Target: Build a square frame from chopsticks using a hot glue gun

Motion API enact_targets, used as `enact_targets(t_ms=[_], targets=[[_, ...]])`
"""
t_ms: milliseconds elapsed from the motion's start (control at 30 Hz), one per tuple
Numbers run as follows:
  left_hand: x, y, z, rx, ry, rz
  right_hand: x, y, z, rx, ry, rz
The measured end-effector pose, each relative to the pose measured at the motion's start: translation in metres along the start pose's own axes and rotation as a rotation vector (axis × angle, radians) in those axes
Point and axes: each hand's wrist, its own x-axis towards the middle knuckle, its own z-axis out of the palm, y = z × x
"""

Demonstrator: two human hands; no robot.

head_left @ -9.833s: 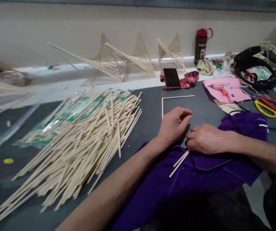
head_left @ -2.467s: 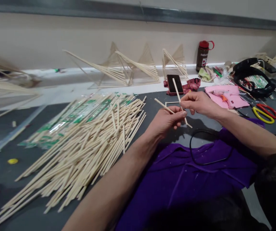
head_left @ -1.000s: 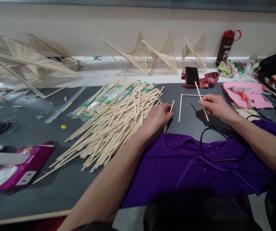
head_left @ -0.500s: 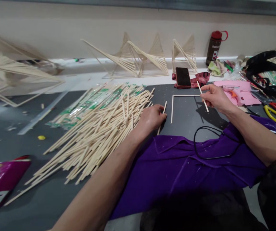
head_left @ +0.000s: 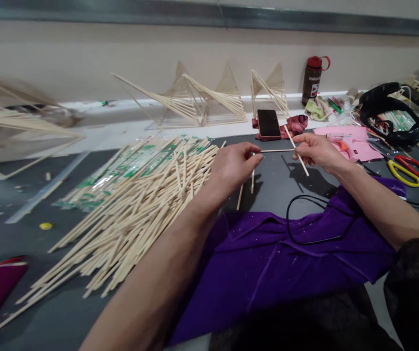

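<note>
Right grip (head_left: 316, 150) pinches slanted stick (head_left: 303, 165); left grip (head_left: 232, 166) curled at end of crosswise stick (head_left: 277, 150) between grips, pinch unclear. Likely positioning sticks; next move seems to need careful alignment.

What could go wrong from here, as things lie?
The raised stick in the right hand seems near the end of the crosswise stick; a bump might shift that one. A black cord loops over the purple cloth and could snag a wrist. The left hand is close to the pile of sticks; a sweep might scatter them.
</note>
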Motion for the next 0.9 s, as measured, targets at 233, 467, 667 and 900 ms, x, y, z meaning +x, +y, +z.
enact_targets(t_ms=[233,467,667,900], targets=[[0.028,0.046,0.027,-0.806,-0.047,-0.221,-0.008,-0.001,0.010,0.003,-0.166,-0.142],[0.034,0.038,0.035,-1.133,0.058,-0.311,-0.011,0.002,0.023,-0.063,-0.268,-0.186],[0.033,0.027,0.040,-1.091,0.087,-0.261,-0.011,0.005,0.029,-0.121,-0.264,-0.198],[0.020,0.038,0.047,-0.956,-0.239,-0.184,-0.006,0.010,0.027,-0.177,-0.063,-0.318]])
